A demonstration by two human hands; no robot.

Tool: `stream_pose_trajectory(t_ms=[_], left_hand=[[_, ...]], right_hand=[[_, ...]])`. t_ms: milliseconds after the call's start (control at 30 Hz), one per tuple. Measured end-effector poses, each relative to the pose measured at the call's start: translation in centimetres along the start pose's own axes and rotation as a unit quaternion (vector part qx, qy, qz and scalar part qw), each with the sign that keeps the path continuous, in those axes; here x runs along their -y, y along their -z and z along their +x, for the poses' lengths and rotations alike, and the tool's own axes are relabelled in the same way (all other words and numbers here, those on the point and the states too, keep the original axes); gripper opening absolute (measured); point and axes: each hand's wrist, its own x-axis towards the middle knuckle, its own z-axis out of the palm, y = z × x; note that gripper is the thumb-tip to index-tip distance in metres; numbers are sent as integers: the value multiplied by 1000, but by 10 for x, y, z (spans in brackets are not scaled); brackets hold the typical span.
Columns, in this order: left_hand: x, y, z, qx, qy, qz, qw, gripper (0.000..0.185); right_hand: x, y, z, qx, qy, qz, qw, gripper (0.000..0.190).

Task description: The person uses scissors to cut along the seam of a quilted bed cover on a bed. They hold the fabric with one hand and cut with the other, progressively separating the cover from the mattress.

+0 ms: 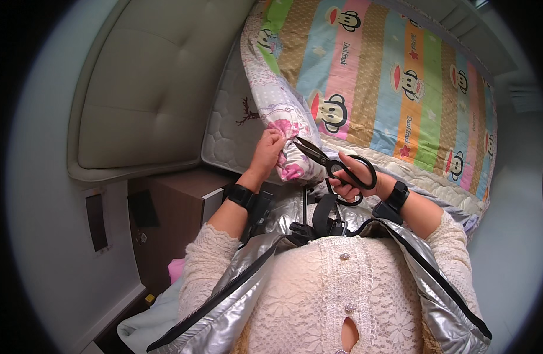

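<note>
My left hand [269,149] pinches the edge of a folded floral fabric bundle [293,170], white with pink flowers, between thumb and fingers. In my right hand [349,179] is a pair of black-handled scissors [328,163]. Their dark blades are parted and point up and left, with the tips close to my left fingertips at the fabric. Whether the blades touch the cloth I cannot tell. From the bundle, the floral cloth runs up along the near-left side of a colourful striped quilt [382,97] with cartoon monkey faces.
A white quilted mattress [229,104] lies under the bedding, beside a padded grey headboard [141,84]. At the left stands a brown wooden nightstand [169,208]. An open silver jacket [236,283] and black straps [323,217] hang before my body.
</note>
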Motion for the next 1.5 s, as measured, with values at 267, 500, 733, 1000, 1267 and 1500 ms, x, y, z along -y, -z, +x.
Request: stream_pose_trajectory(t_ms=[267, 500, 733, 1000, 1267, 1500], left_hand=[[-2, -1, -1, -6, -3, 10, 1000, 19], [-8, -1, 1, -2, -1, 28, 1000, 19], [-11, -1, 7, 17, -17, 36, 999, 18], [-16, -1, 10, 17, -5, -7, 1000, 18], [-19, -3, 10, 21, 34, -30, 999, 18], [-16, -2, 9, 60, 58, -43, 996, 18]], right_hand=[[-1, -1, 5, -14, 9, 14, 1000, 73], [-9, -6, 9, -23, 58, 13, 998, 64], [-12, -10, 10, -76, 109, -71, 989, 58], [-9, -6, 12, -242, 137, -304, 911, 43], [-13, 15, 19, -309, 238, -545, 742, 52], [6, 14, 30, -254, 298, -198, 899, 42]])
